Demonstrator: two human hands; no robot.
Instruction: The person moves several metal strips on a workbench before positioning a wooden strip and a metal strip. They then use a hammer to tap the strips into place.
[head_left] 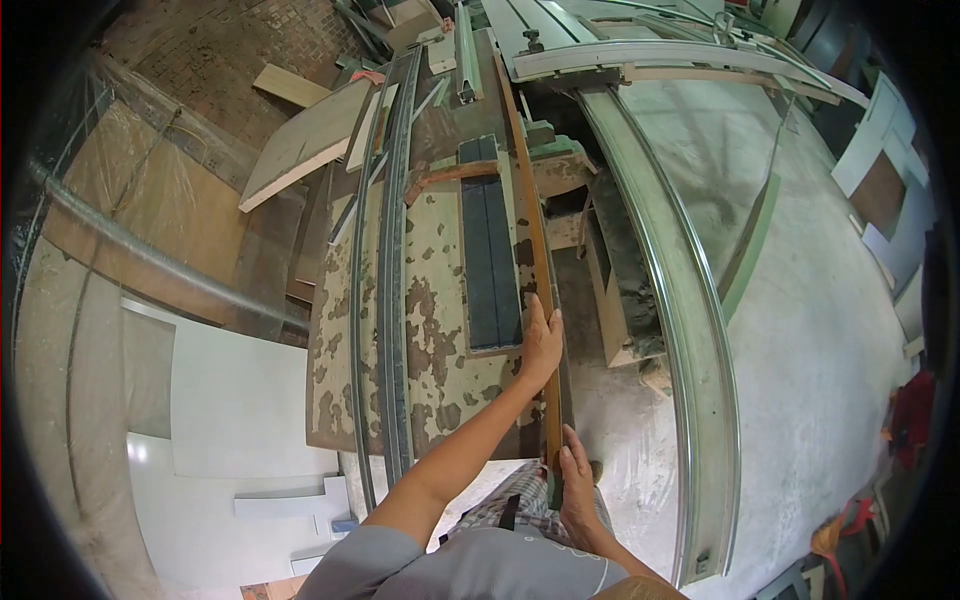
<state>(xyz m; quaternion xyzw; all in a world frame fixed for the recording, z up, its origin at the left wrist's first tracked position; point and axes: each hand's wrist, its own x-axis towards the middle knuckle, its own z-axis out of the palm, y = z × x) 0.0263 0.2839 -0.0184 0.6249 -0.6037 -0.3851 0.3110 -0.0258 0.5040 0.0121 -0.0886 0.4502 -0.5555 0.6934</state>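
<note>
A long, narrow orange-brown wooden strip [538, 240] runs lengthwise along the right side of a worn workbench with peeling paint [430, 330]. My left hand [541, 350] grips the strip around its nearer half, thumb to the right and fingers to the left. Closer to my body, my right hand [580, 485] rests against the right side of the strip's near end, its fingers stretched forward. Left of the strip, a dark rectangular panel [490, 260] is set into the benchtop. An angled brown wooden piece [450, 177] lies across that panel.
Long metal rails [392, 300] run along the bench's left part. To the right stands a pale beam with shiny edges [680, 290], joined to a crosswise rail [680, 58]. White boards [240, 400] lie at lower left, near a plastic-covered pipe [170, 245]. A green-edged strip [750, 245] leans at right.
</note>
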